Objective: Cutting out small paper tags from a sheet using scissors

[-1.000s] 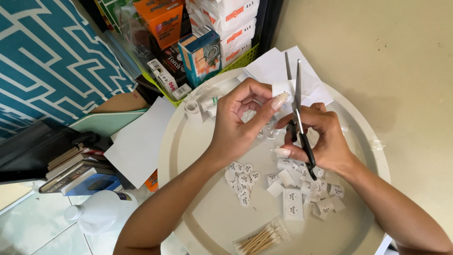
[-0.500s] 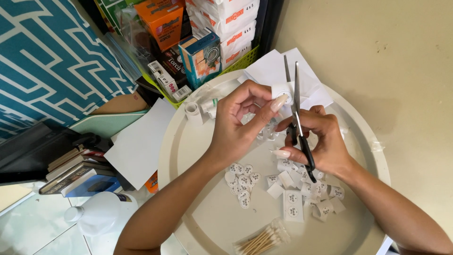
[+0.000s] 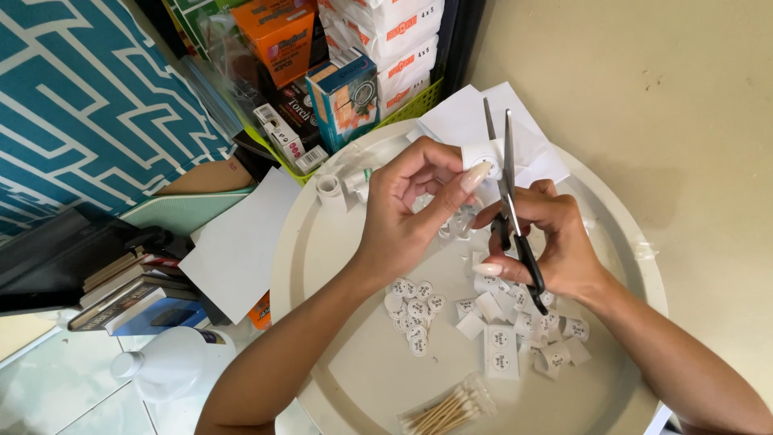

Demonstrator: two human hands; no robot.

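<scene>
So we've got our left hand [image 3: 407, 221] up over the round white tray [image 3: 322, 266], fingers pinched on a small white paper label [image 3: 481, 153] with a round print on it. Our right hand [image 3: 555, 242] is just beside it, fingers through the handles of the scissors [image 3: 507, 185], blades pointing up and away from us and only a narrow bit apart, right next to the label's edge.

Below our hands on the tray there's a little pile of cut round stickers [image 3: 412, 304], and to the right of that a scatter of squarish uncut pieces [image 3: 515, 326]. Near the tray's front edge sits a clear pack of cotton swabs [image 3: 447, 409]. White sheets of paper [image 3: 463, 117] lie at the far rim behind the scissors. Off to the left: a stack of books [image 3: 121, 282], a white bottle [image 3: 173, 362], and boxes in a green basket [image 3: 403, 109].
</scene>
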